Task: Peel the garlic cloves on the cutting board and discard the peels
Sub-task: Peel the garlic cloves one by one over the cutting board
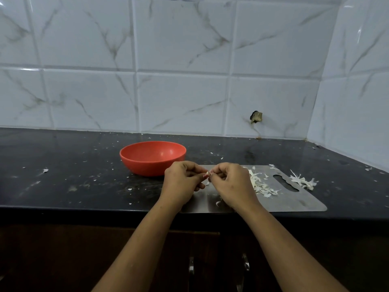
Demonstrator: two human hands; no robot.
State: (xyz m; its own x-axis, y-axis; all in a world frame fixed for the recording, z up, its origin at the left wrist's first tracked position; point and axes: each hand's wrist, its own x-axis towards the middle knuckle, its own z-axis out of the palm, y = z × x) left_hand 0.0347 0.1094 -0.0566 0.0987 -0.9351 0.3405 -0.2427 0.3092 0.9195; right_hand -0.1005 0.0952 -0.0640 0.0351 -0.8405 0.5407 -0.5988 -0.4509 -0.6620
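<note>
Curled fingers (196, 167) nearly hide the pinched garlic clove (209, 172).

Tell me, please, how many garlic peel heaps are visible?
2: one heap on the cutting board by the right hand, another heap on the counter past its end; more may be hidden.

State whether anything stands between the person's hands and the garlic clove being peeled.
Nothing visible does. The left hand and the right hand both pinch the small garlic clove between them, held above the steel cutting board.
</note>
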